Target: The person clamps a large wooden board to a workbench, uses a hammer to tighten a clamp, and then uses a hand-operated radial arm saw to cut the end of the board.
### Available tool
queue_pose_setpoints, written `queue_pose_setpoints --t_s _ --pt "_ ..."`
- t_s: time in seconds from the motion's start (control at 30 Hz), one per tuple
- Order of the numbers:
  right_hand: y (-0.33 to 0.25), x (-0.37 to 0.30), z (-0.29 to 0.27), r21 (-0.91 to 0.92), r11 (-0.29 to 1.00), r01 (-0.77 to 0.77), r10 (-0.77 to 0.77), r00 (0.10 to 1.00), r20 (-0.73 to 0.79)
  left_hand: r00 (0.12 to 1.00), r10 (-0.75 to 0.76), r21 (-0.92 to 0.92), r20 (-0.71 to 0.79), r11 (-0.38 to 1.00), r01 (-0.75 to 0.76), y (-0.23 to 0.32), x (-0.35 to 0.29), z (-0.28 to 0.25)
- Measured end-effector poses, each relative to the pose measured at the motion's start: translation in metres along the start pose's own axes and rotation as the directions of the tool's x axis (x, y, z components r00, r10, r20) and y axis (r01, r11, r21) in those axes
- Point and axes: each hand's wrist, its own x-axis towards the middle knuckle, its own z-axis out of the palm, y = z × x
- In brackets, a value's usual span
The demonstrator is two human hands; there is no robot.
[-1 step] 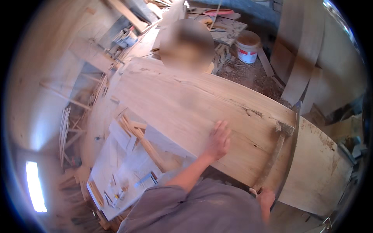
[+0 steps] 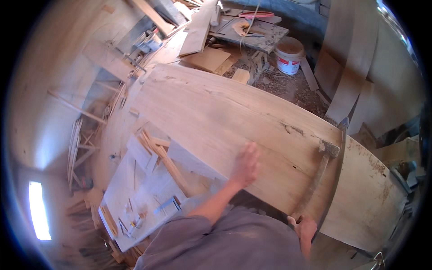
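A broad wooden board [image 2: 193, 112] stretches across in front of me, with dark cracks in its grain. My left hand [image 2: 246, 166] lies on or just over its near half, fingers extended and a little smeared by motion, holding nothing. Close to my body at the right, my right hand [image 2: 307, 228] is wrapped round the lower end of a hammer [image 2: 320, 177]. Its wooden handle slants away from me across the board, and its worn, squarish head [image 2: 329, 148] is at the far end. Just right of the hammer, a long dark metal bar [image 2: 336, 180] crosses the board.
Left of the board, a lower white surface [image 2: 148, 202] carries wood strips [image 2: 166, 162] and small tools. Beyond the far edge stand a white bucket [image 2: 289, 56] and a cluttered low bench [image 2: 265, 36]. Tall planks [image 2: 351, 58] lean at the far right.
My left hand has shifted slightly left and toward me over the board. A blurred round patch beyond the far edge is gone, uncovering boards there. My right hand still holds the hammer.
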Motion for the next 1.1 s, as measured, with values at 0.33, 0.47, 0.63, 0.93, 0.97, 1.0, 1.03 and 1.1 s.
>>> queue_pose_setpoints --t_s 0.33,0.47,0.63,0.93,0.97,1.0,1.03,1.1 --pt "0.011 0.001 -0.002 0.179 0.977 0.115 -0.096 0.989 -0.114 0.243 -0.874 -0.335 -0.42 0.398 0.854 -0.165 -0.147 -0.032" --pt "0.032 -0.001 0.011 0.165 0.977 0.132 -0.099 0.976 -0.191 -0.027 -0.897 -0.633 -0.442 0.29 0.717 -0.208 -0.154 -0.034" --pt "0.056 -0.009 0.048 0.108 0.991 0.077 -0.061 0.987 -0.146 0.06 -0.995 -0.876 -0.079 0.098 0.472 -0.229 -0.144 -0.063" --pt "0.015 -0.01 0.076 0.25 0.968 0.032 -0.048 0.997 0.059 -0.033 -0.994 -0.701 -0.099 0.046 0.711 -0.282 -0.161 -0.045" --pt "-0.02 -0.027 0.059 0.343 0.937 -0.071 0.058 0.997 0.046 0.017 -1.0 -0.885 -0.01 0.017 0.465 -0.269 -0.154 -0.057" --pt "-0.032 -0.034 0.051 0.433 0.895 -0.104 0.103 0.994 0.025 0.061 -0.998 -0.886 -0.023 0.049 0.461 -0.268 -0.157 -0.058" --pt "-0.039 -0.038 0.047 0.516 0.847 -0.129 0.143 0.99 0.012 0.097 -0.994 -0.886 -0.04 0.08 0.456 -0.271 -0.157 -0.058" --pt "-0.039 -0.043 0.053 0.661 0.74 -0.127 0.181 0.983 -0.013 0.132 -0.991 -0.9 -0.022 0.077 0.428 -0.272 -0.149 -0.061"
